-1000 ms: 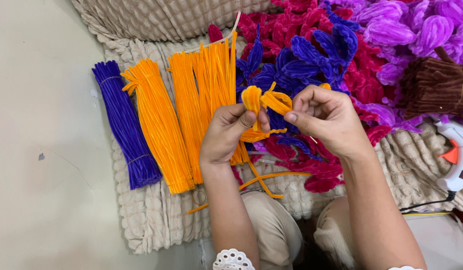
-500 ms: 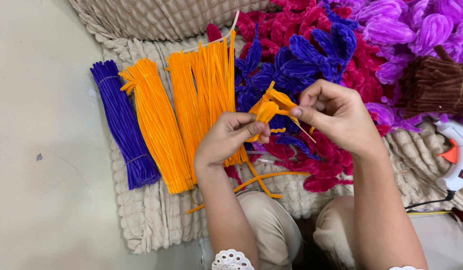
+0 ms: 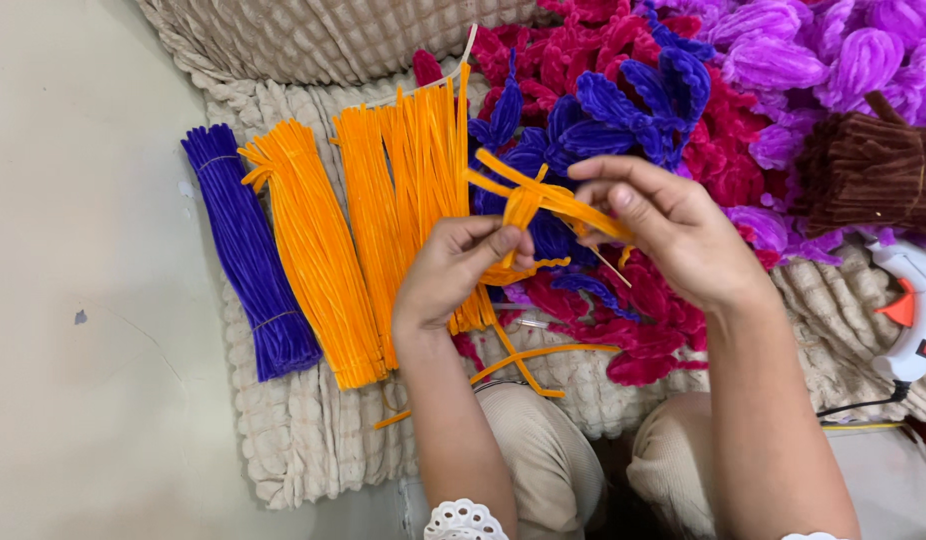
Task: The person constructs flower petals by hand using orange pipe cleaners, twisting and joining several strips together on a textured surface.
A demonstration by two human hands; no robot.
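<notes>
I have the orange pipe-cleaner piece (image 3: 531, 205) pinched from both sides. My left hand (image 3: 453, 275) closes thumb and forefinger on its lower folded part; my right hand (image 3: 673, 235) pinches the strands fanning out from its tied middle. Just left of the grip lie two orange bundles (image 3: 313, 250) and, past them, a purple bundle (image 3: 248, 250) on the beige ribbed mat (image 3: 303, 440). Behind the grip sit blue (image 3: 623, 110) and magenta (image 3: 643, 320) pipe-cleaner flowers. Far right of the grip lies a white glue gun (image 3: 913, 310), near a brown bundle (image 3: 868, 175).
</notes>
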